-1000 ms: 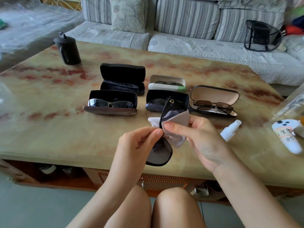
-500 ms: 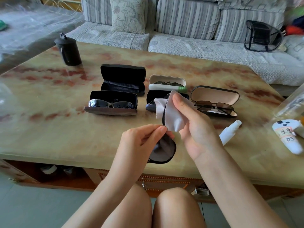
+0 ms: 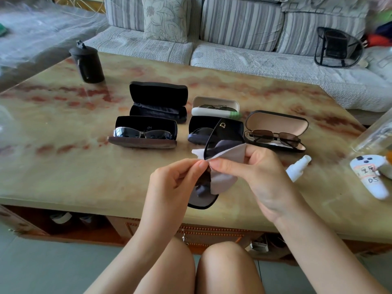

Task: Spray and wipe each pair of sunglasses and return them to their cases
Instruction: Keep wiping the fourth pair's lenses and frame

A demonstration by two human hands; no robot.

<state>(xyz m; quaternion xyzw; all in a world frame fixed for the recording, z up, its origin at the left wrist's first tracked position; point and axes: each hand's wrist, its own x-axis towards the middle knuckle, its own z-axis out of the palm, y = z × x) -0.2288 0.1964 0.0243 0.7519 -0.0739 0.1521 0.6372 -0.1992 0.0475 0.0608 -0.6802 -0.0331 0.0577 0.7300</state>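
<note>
Above the near edge of the glossy, red-veined marble coffee table (image 3: 63,166), the left hand (image 3: 171,183) pinches the black-framed, dark-lensed sunglasses (image 3: 201,201) between thumb and fingertips. The right hand (image 3: 261,177) pinches a pale grey cleaning cloth (image 3: 222,179) folded over the frame's rim. One lens hangs below the hands, and a temple arm rises behind the cloth. Just right of the right hand, a small white spray bottle (image 3: 298,168) lies on its side. Beyond the hands, five open cases sit in two rows: a black case (image 3: 231,128) directly behind, a beige-lined case (image 3: 275,124) holding brown-lensed metal glasses, a brown-based case (image 3: 144,143) holding silver-framed glasses, a white case (image 3: 215,106) and a black velvet-lined case (image 3: 158,96). A black cylindrical container (image 3: 87,64) stands at the far left corner.
</note>
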